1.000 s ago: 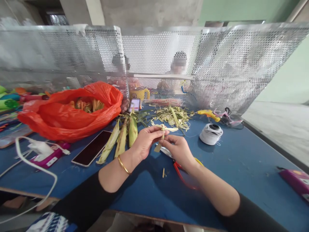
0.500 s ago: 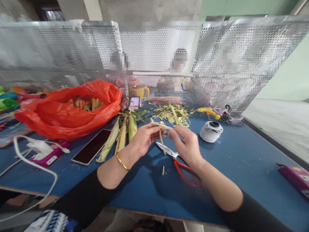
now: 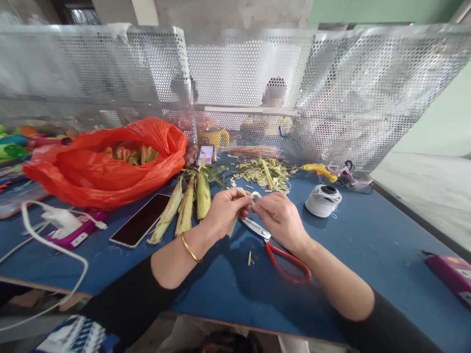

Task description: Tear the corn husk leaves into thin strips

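We are pinching a pale strip [image 3: 232, 225] between the fingertips of our left hand [image 3: 225, 208], and our right hand [image 3: 280, 215] is gripping its other part close beside them. The strip is looking creamy yellow-green, thin and slightly glossy; it is looping in a small curve between our hands, while a flatter, wider end is hanging below our left fingers. Our fingers are hiding its middle, so we cannot tell whether it is knotted. Red-handled scissors [image 3: 272, 241] are lying below our right hand, a white thread spool [image 3: 323, 201] is standing to its right, and husks [image 3: 186, 208] are lying left of our left hand.
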### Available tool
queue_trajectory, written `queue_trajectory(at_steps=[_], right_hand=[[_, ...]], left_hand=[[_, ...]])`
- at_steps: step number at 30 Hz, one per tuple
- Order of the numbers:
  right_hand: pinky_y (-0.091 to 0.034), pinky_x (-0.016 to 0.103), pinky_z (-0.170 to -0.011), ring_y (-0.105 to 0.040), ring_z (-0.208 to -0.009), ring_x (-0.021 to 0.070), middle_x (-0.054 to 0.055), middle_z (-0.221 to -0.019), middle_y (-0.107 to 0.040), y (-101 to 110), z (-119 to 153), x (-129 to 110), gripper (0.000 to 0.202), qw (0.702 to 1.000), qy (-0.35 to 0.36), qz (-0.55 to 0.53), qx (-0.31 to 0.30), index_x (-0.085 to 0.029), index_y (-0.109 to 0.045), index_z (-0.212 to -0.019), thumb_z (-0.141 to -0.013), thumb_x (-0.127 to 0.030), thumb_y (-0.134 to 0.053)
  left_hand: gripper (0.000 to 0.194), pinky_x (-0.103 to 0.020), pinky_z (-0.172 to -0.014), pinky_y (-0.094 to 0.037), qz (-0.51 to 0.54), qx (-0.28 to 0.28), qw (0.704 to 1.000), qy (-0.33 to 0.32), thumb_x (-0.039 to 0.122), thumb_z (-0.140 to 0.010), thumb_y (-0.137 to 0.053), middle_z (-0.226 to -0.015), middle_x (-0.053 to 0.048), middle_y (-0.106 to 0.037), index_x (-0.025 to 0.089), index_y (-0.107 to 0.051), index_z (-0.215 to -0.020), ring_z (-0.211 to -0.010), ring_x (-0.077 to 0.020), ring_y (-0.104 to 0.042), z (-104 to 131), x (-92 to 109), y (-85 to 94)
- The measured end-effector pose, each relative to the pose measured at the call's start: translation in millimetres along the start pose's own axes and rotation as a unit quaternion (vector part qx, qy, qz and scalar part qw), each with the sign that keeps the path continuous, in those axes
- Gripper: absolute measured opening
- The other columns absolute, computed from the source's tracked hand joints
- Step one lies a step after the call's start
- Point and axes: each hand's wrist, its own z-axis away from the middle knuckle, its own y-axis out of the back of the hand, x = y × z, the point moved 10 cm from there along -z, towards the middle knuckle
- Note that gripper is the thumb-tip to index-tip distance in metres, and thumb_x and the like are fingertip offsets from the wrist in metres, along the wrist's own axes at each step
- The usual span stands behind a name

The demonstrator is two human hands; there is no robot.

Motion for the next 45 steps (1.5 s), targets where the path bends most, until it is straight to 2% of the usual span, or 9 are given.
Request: queue_trajectory(at_steps=[5,10,12,17,21,26,32,38,45], right_hand=[[-0.038,0.028,-0.074,-0.049,-0.061,0.0132,-0.001,-0.055,-0.052,5,-2,-6,0.038,1.000,0.005,-0.017,-0.017,-0.019,-0.052,-0.058,-0.093,-0.027,-0.042],[-0.042,0.028,-0.069,-0.057,-0.069,0.0152,0.002,-0.070,-0.066,25,-1,38,0.026,0.976,-0.171,-0.119,0.056,-0.021,-0.063,-0.074,-0.088,-0.036,-0.048],[-0.044,0.029,-0.075,-0.061,-0.080,0.0169,0.003,-0.086,-0.070,17,0,52,0.019,0.956,-0.216,-0.193,0.041,-0.020,-0.066,-0.087,-0.081,-0.035,-0.056],[-0.044,0.029,-0.072,-0.060,-0.074,0.0154,0.001,-0.076,-0.070,-19,-1,54,0.021,0.932,-0.214,-0.278,-0.093,-0.018,-0.069,-0.081,-0.076,-0.036,-0.059],[-0.039,0.026,-0.061,-0.054,-0.063,0.0134,-0.001,-0.060,-0.063,-9,-2,54,0.022,0.959,-0.203,-0.188,-0.061,-0.018,-0.067,-0.065,-0.077,-0.035,-0.060],[-0.039,0.027,-0.065,-0.056,-0.068,0.0148,0.001,-0.066,-0.067,5,-3,52,0.015,0.977,-0.182,-0.114,-0.008,-0.018,-0.067,-0.063,-0.074,-0.023,-0.059],[-0.037,0.027,-0.059,-0.049,-0.059,0.0120,-0.001,-0.058,-0.058,-27,7,59,0.035,0.915,-0.268,-0.292,-0.082,-0.016,-0.066,-0.062,-0.077,-0.046,-0.057],[-0.041,0.026,-0.061,-0.051,-0.058,0.0104,-0.003,-0.058,-0.059,-34,16,61,0.020,0.834,-0.349,-0.427,0.001,-0.016,-0.064,-0.062,-0.059,-0.035,-0.071],[-0.035,0.025,-0.054,-0.042,-0.053,0.0096,-0.005,-0.053,-0.051,-27,18,72,0.019,0.852,-0.340,-0.390,0.082,-0.018,-0.058,-0.059,-0.062,-0.034,-0.066]], left_hand=[[0.014,-0.018,-0.043,-0.036,0.008,0.004,1.000,0.021,0.020,-0.066,-0.075,-0.051,0.003,-0.058,0.013,-0.064,-0.069,-0.042,-0.0058,-0.048,0,-2,1.9],[0.021,-0.019,-0.042,-0.036,0.008,-0.021,0.997,0.077,0.031,-0.082,-0.062,-0.056,-0.001,-0.060,0.013,-0.065,-0.073,-0.043,-0.0073,-0.051,1,-6,-0.3],[0.025,-0.020,-0.041,-0.036,0.000,-0.029,0.996,0.080,0.034,-0.085,-0.057,-0.056,-0.001,-0.060,0.013,-0.064,-0.074,-0.043,-0.0079,-0.051,1,-6,-1.1],[0.024,-0.018,-0.039,-0.031,-0.083,-0.037,0.995,0.041,0.033,-0.074,-0.069,-0.051,0.003,-0.054,0.014,-0.059,-0.063,-0.040,-0.0053,-0.044,2,0,-2.2],[0.028,-0.019,-0.038,-0.030,-0.169,-0.043,0.985,-0.004,0.036,-0.070,-0.071,-0.046,0.005,-0.048,0.017,-0.055,-0.056,-0.039,-0.0059,-0.041,1,4,-2.9],[0.028,-0.019,-0.038,-0.029,-0.228,-0.093,0.969,-0.005,0.034,-0.072,-0.067,-0.042,0.004,-0.048,0.018,-0.055,-0.053,-0.038,-0.0069,-0.041,1,-1,-9.4],[0.029,-0.019,-0.037,-0.027,-0.233,-0.103,0.967,0.014,0.036,-0.065,-0.076,-0.042,0.004,-0.050,0.018,-0.059,-0.050,-0.037,-0.0062,-0.041,5,-4,-13.5],[0.025,-0.018,-0.037,-0.029,-0.251,-0.089,0.963,0.035,0.031,-0.069,-0.074,-0.043,0.002,-0.054,0.017,-0.062,-0.052,-0.037,-0.0072,-0.046,8,-11,-16.8],[0.025,-0.017,-0.037,-0.031,-0.275,-0.088,0.957,0.028,0.027,-0.070,-0.072,-0.046,0.000,-0.058,0.016,-0.061,-0.051,-0.039,-0.0081,-0.050,9,-12,-18.6]])
